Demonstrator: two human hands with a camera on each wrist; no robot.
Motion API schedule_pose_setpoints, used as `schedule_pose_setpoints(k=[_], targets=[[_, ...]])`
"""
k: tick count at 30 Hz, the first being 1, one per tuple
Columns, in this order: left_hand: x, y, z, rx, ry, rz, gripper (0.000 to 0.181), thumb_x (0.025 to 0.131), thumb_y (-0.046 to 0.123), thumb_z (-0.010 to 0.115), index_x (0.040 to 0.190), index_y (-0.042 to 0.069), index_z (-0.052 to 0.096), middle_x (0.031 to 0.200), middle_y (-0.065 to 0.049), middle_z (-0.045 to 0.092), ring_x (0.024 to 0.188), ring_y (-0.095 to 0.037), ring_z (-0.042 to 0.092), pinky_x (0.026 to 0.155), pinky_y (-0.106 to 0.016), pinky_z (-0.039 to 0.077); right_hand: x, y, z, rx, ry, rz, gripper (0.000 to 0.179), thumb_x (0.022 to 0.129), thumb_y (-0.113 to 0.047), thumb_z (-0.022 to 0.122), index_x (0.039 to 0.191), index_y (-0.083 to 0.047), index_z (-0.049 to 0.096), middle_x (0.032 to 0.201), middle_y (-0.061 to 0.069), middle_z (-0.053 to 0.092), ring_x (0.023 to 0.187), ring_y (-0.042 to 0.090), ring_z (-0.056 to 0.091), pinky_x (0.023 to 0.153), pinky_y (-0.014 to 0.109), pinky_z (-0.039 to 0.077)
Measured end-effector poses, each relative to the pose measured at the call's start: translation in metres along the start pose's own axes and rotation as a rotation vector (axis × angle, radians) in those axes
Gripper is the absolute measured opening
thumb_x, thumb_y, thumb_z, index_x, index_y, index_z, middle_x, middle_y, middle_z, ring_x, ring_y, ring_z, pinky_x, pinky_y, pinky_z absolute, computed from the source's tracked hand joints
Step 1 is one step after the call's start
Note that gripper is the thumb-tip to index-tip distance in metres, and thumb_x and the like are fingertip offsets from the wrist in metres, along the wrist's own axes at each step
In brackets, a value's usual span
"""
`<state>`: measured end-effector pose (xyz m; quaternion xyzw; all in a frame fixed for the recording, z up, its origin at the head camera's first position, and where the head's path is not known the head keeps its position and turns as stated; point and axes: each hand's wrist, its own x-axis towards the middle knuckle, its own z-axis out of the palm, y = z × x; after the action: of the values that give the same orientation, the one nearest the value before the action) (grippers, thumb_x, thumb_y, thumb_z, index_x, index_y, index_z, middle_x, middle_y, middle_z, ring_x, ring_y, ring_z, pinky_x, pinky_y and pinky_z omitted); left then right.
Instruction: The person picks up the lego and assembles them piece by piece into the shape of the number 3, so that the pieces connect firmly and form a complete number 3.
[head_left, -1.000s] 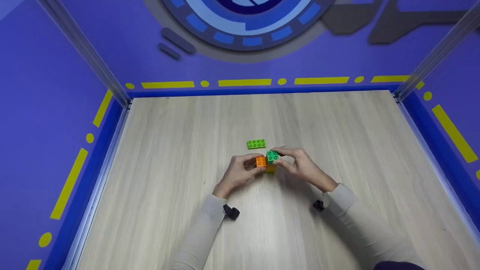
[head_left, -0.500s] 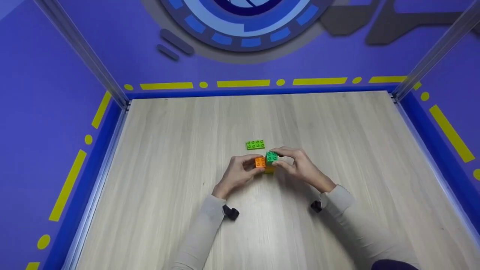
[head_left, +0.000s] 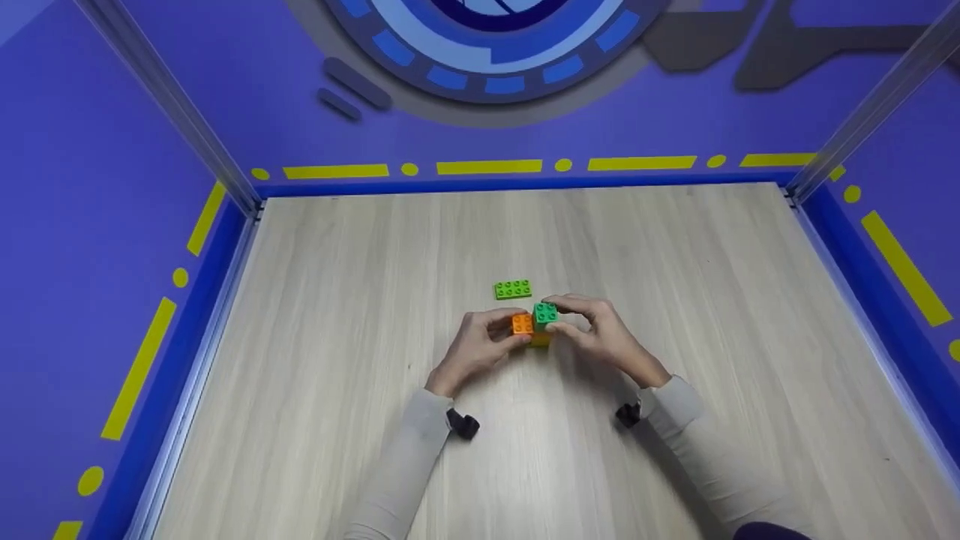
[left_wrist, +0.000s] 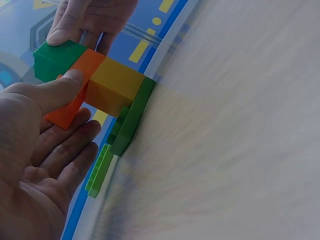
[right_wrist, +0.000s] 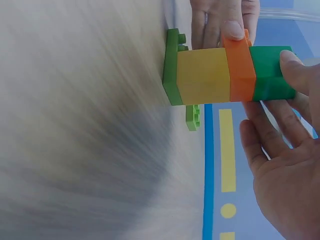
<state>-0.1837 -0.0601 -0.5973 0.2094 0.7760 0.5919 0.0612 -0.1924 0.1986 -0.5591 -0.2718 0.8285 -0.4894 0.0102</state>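
A small stack of toy building bricks stands on the table between my hands. From the bottom it has a dark green flat brick, a yellow block, an orange brick and a green block. The orange brick juts out to the left, its studs showing. My left hand pinches that jutting end between thumb and fingers. On the opposite side, my right hand holds the green block at the top by thumb and fingers. In the head view, the lower bricks are mostly hidden.
A lime green flat brick with several studs lies just beyond the stack. The wooden table is bounded by blue-purple panels at the back and both sides.
My right wrist and forearm have shifted slightly left. Both hands keep their hold, and the stack stays in place.
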Motion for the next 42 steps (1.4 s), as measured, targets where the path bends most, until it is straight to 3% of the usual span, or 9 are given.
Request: schedule_pose_setpoints(k=[11, 17, 26, 34, 42], targets=[[0.002, 0.0, 0.0, 0.023, 0.005, -0.011, 0.041, 0.095, 0.015, 0.083, 0.135, 0.012, 0.074, 0.13, -0.006, 0.077, 0.12, -0.017, 0.073, 0.101, -0.027, 0.057, -0.001, 0.011, 0.004, 0.214, 0.039, 0.046, 0.048, 0.093, -0.006, 0.083, 0.139, 0.001, 0.069, 0.136, 0.015, 0.073, 0.123, 0.015, 0.068, 0.111, 0.057, 0.05], [0.0, 0.0, 0.0, 0.043, 0.01, 0.0, 0.042, 0.094, 0.017, 0.084, 0.134, 0.012, 0.074, 0.128, -0.005, 0.077, 0.118, -0.015, 0.074, 0.101, -0.027, 0.057, -0.005, 0.024, 0.007, 0.315, 0.039, 0.059, 0.053, 0.089, 0.001, 0.084, 0.14, 0.001, 0.068, 0.138, 0.02, 0.07, 0.123, 0.017, 0.07, 0.11, 0.06, 0.05], [0.001, 0.001, -0.002, 0.118, 0.017, 0.042, 0.048, 0.093, 0.024, 0.086, 0.137, 0.011, 0.073, 0.132, -0.004, 0.076, 0.124, -0.016, 0.07, 0.11, -0.034, 0.053, -0.01, 0.032, 0.017, 0.462, 0.019, 0.158, 0.05, 0.09, -0.003, 0.085, 0.137, -0.001, 0.07, 0.132, 0.015, 0.074, 0.121, 0.021, 0.072, 0.105, 0.035, 0.057], [0.001, 0.002, -0.005, 0.103, 0.009, 0.062, 0.053, 0.096, 0.026, 0.084, 0.142, 0.004, 0.068, 0.141, -0.007, 0.071, 0.133, -0.02, 0.066, 0.113, -0.033, 0.051, -0.008, 0.03, 0.021, 0.452, 0.046, 0.198, 0.045, 0.089, -0.004, 0.086, 0.132, 0.0, 0.074, 0.127, 0.017, 0.077, 0.114, 0.02, 0.076, 0.099, 0.031, 0.059], [0.003, 0.004, -0.016, 0.129, 0.02, 0.092, 0.047, 0.103, 0.03, 0.074, 0.141, 0.003, 0.068, 0.142, -0.008, 0.071, 0.135, -0.024, 0.065, 0.114, -0.041, 0.05, -0.008, 0.032, 0.02, 0.409, 0.044, 0.191, 0.041, 0.091, -0.007, 0.084, 0.131, -0.003, 0.076, 0.125, 0.016, 0.078, 0.113, 0.022, 0.076, 0.097, 0.03, 0.06]])
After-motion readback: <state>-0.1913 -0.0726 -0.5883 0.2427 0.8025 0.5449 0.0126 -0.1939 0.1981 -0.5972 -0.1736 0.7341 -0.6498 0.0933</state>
